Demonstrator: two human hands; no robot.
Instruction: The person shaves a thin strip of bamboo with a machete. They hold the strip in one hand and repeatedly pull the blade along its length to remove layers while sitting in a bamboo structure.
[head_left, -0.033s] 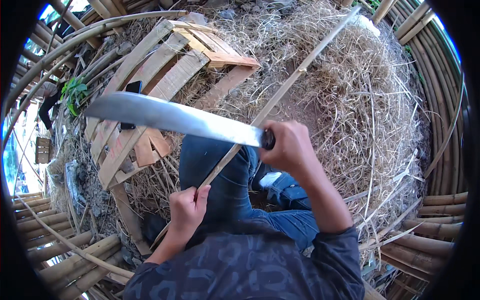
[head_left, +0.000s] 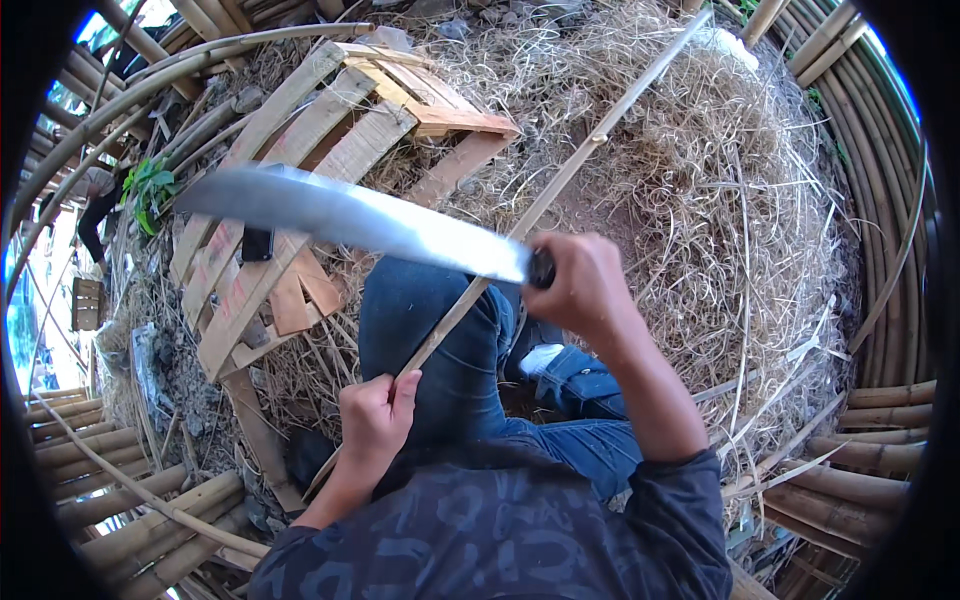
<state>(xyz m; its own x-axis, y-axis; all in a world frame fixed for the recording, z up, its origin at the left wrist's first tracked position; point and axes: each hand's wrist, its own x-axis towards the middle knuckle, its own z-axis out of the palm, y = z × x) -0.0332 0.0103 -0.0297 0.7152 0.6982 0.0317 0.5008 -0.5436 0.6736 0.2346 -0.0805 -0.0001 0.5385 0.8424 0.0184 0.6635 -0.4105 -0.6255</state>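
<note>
My right hand point(head_left: 585, 285) is closed round the dark handle of a machete point(head_left: 400, 230). Its broad, shiny blade points left, crossing over a long thin bamboo strip point(head_left: 560, 180); whether the edge touches the strip I cannot tell. Around the strip's lower part my left hand point(head_left: 377, 415) is wrapped, thumb on top. From there the strip slants up and right past my bent knee point(head_left: 425, 330), with a node partway along. Its lower end runs under my left forearm.
Left of my knee lies a slatted wooden crate point(head_left: 350, 150) with a dark phone point(head_left: 258, 243) on it, partly behind the blade. Curly shavings point(head_left: 690, 200) cover the ground ahead and right. Bamboo poles point(head_left: 870, 230) line both sides. A person's dark-clothed leg point(head_left: 95, 225) shows far left.
The machete and my right hand have shifted slightly upward in the picture, over the strip. The strip's far end has moved a little left. My left hand keeps its place.
</note>
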